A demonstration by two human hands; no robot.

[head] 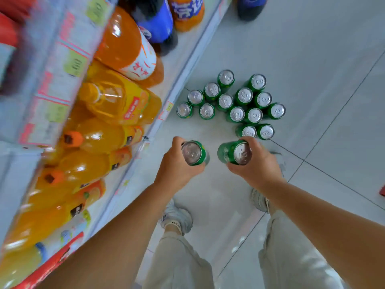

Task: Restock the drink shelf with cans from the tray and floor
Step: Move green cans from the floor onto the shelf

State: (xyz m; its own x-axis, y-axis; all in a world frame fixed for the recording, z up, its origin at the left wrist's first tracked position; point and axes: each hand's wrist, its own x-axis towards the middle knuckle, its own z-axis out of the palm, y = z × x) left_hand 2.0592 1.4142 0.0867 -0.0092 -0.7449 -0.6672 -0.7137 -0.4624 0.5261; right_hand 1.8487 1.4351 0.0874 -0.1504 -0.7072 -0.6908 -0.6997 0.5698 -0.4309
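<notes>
1. Currently, the left hand (177,163) has its fingers curled round the side of one green can, the left can (192,153), which is upright with its silver top facing the camera.
2. The right hand (258,163) grips the right can (235,152) the same way; this one tilts, its top leaning toward the person's right.
3. Both held cans are in the air above the floor (312,59), near each other but apart, and just short of the floor cans (226,101).
4. The floor cans, more than a dozen, stand upright in a loose cluster beside the foot of the shelf (187,65).
5. Only large orange and yellow bottles (108,140) show on the shelf levels in view; no green can is visible there, though the upper levels are blurred.
6. No tray shows in this view, so how much stock it holds cannot be told.
7. Judging by this, the task looks early or mid-way: two cans are picked up and not yet shelved, and most of the floor stock waits its turn.
</notes>
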